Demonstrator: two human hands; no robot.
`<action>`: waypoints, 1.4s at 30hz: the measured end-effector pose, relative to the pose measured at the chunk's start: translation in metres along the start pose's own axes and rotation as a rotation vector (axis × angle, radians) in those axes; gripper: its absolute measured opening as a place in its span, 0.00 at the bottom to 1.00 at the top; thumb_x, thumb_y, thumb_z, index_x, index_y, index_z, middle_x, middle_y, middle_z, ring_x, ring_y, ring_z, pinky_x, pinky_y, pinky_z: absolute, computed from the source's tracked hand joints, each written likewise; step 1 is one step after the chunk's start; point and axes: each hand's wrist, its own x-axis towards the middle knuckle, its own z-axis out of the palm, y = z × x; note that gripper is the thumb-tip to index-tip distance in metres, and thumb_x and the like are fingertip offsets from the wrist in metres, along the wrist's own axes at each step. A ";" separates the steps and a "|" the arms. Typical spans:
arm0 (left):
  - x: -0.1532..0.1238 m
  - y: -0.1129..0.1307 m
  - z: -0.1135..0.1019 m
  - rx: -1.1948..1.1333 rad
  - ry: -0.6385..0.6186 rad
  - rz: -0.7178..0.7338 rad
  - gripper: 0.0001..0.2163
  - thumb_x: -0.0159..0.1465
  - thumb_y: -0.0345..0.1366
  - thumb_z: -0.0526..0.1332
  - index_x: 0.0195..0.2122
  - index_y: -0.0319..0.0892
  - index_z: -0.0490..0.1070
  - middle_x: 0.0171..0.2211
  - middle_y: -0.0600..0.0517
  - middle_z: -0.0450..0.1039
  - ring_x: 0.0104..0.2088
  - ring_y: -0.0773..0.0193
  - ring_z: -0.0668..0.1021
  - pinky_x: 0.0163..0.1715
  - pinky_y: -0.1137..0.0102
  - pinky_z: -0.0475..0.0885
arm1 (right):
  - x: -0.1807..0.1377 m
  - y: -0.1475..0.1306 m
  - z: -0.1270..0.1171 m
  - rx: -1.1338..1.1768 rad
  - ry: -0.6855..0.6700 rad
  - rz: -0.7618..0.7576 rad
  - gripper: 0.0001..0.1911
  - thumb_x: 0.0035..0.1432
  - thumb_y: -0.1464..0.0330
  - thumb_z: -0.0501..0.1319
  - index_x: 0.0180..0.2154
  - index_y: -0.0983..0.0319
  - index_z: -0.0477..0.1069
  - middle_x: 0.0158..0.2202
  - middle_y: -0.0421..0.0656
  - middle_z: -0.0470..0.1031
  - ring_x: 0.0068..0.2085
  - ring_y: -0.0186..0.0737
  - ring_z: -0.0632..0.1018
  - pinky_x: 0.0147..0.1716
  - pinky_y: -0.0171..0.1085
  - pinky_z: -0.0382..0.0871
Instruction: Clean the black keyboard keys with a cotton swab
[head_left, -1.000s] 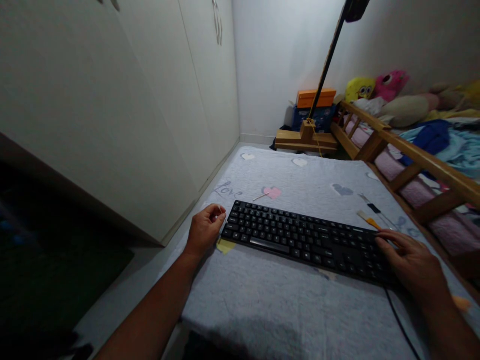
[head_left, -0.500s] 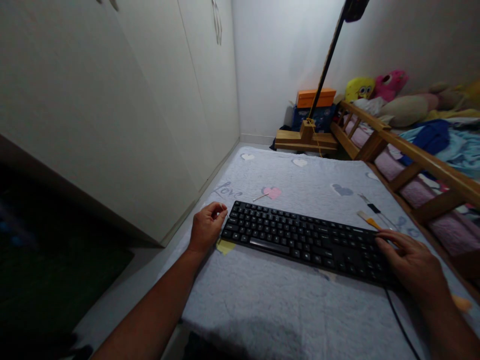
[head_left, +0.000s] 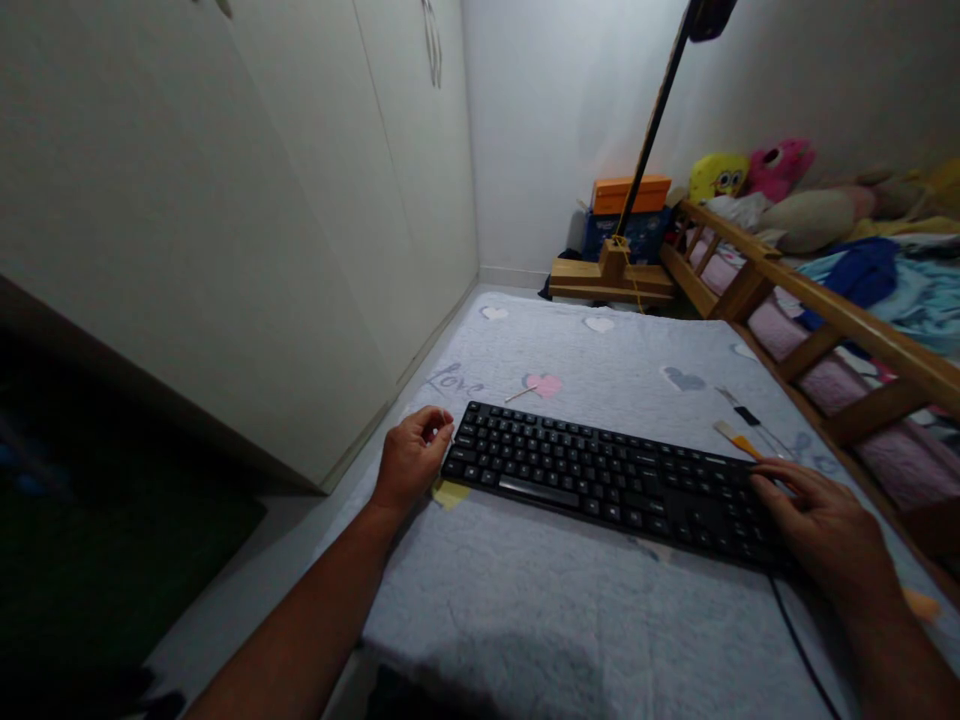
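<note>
A black keyboard (head_left: 570, 470) lies slantwise on the cloth-covered surface, its cable (head_left: 802, 635) leaving near the right end. Beside its left end, my left hand (head_left: 412, 455) is closed in a pinch on a thin white stick that looks like a cotton swab (head_left: 443, 414), mostly hidden by the fingers. My right hand (head_left: 829, 520) is closed around the keyboard's right end, fingers at the far edge and thumb over the keys. Another cotton swab (head_left: 520, 394) rests on the cloth behind the keyboard.
A brush with a yellow handle (head_left: 739, 438) and a thin tool with a black grip (head_left: 748, 416) lie beyond the keyboard's right half. A white wardrobe (head_left: 300, 220) stands at the left. A wooden bed rail (head_left: 847, 300) borders the right side. Something orange (head_left: 921, 605) shows beside my right wrist.
Almost nothing differs. My left hand has shifted very slightly at the keyboard's left end; the keyboard and my right hand stay in place.
</note>
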 end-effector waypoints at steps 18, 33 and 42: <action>-0.003 0.011 0.004 -0.154 -0.115 -0.017 0.05 0.60 0.38 0.63 0.31 0.43 0.76 0.26 0.55 0.73 0.26 0.66 0.71 0.31 0.70 0.66 | 0.001 0.003 0.002 -0.014 0.006 -0.023 0.24 0.50 0.47 0.56 0.35 0.57 0.79 0.46 0.49 0.83 0.50 0.61 0.80 0.54 0.58 0.70; 0.001 0.010 0.016 -0.209 -0.082 -0.049 0.07 0.59 0.40 0.65 0.32 0.43 0.76 0.28 0.54 0.76 0.29 0.64 0.74 0.32 0.70 0.68 | 0.000 0.003 0.002 -0.001 0.003 -0.024 0.24 0.50 0.46 0.56 0.35 0.57 0.79 0.46 0.49 0.83 0.48 0.60 0.80 0.53 0.58 0.71; 0.002 0.010 0.019 -0.160 -0.079 -0.032 0.06 0.61 0.40 0.63 0.33 0.43 0.75 0.29 0.54 0.75 0.28 0.65 0.73 0.31 0.70 0.67 | 0.001 0.001 0.002 -0.001 0.024 -0.013 0.24 0.50 0.47 0.56 0.34 0.56 0.79 0.45 0.49 0.83 0.47 0.60 0.80 0.52 0.57 0.71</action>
